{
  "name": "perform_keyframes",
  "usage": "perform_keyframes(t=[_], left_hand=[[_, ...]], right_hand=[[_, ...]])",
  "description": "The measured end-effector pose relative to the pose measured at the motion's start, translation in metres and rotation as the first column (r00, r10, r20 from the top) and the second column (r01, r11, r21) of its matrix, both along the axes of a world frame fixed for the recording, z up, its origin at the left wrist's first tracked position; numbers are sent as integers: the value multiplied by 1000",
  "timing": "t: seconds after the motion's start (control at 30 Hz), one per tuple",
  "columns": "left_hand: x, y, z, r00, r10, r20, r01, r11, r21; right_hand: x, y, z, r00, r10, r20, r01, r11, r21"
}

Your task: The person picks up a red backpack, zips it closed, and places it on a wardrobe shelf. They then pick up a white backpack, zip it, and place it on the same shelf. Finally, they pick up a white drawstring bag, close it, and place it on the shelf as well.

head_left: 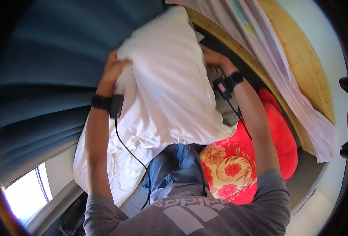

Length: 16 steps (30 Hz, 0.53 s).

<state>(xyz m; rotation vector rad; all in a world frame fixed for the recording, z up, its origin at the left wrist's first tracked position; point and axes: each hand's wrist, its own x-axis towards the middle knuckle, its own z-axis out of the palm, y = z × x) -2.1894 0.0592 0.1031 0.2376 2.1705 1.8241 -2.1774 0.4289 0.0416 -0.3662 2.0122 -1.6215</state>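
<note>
A big white pillow (168,82) is held up in front of me between both hands. My left hand (115,67) is closed on its left edge, with the thumb lying over the white cloth. At the opposite edge, my right hand (213,58) grips the pillow, its fingertips hidden behind the fabric. The pillow's lower edge hangs over my lap and the white bedding (123,173). Each wrist wears a black strap with a small box and a cable.
Dark blue curtains (48,59) hang on the left above a bright window (28,192). A red floral blanket (233,169) lies to my right. Beyond it, a wooden headboard (295,59) carries a pale draped cloth (276,74). A grey fabric item (226,112) shows behind the pillow.
</note>
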Motion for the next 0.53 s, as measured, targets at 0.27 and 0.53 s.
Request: perform_keyframes(t=[0.27,0.53], left_hand=[[-7,-45,-193,830,8,-558,-496,468,-731],[303,-86,-302,940,253,-230,-340,627,-701]], right_hand=[[85,79,-149,983,-149,-109,171,960,224],[295,86,-218,883,-190,-428,439,653,616]])
